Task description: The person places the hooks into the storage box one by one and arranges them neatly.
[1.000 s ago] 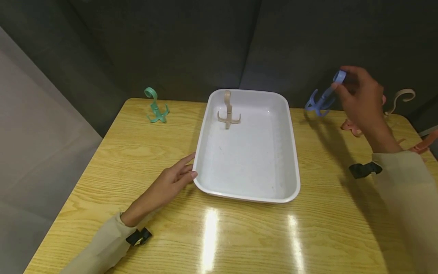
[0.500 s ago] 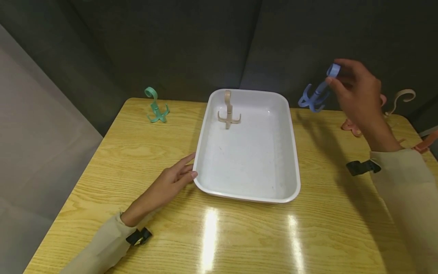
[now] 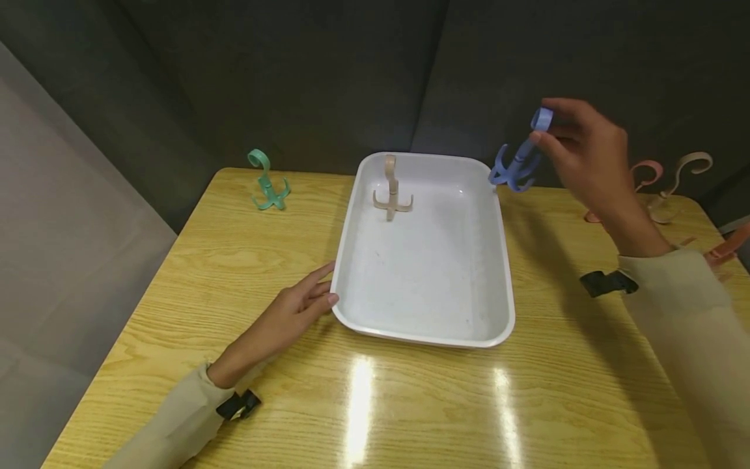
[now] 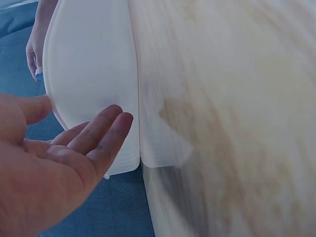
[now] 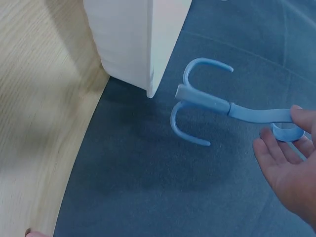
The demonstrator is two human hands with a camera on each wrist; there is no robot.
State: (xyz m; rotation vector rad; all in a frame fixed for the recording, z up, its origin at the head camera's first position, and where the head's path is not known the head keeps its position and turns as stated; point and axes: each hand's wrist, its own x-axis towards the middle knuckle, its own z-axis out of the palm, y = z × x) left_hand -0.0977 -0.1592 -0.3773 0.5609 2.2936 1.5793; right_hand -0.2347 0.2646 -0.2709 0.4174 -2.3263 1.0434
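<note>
My right hand [image 3: 592, 159] pinches the curled top of a blue multi-prong hook [image 3: 518, 166], holding it in the air by the far right corner of a white tray [image 3: 423, 341]. In the right wrist view the blue hook [image 5: 207, 101] hangs from thumb and fingers, its prongs pointing toward the tray wall [image 5: 123, 44]. My left hand [image 3: 295, 312] rests against the tray's left side with relaxed, fairly straight fingers; the left wrist view shows this hand [image 4: 64, 158] with its fingertips at the wall. Inside the tray, toward the back, stands a beige hook [image 3: 391, 195].
A green hook [image 3: 268, 185] stands at the table's far left. Beyond my right forearm are another beige hook [image 3: 668, 195], a pink hook [image 3: 650, 170] and an orange-red hook [image 3: 726, 247]. Dark cloth [image 3: 322, 78] hangs behind the wooden table [image 3: 246, 260].
My right hand has carried the blue hook leftward from the right part of the table to the tray's far right corner. My left hand and the tray have stayed in place.
</note>
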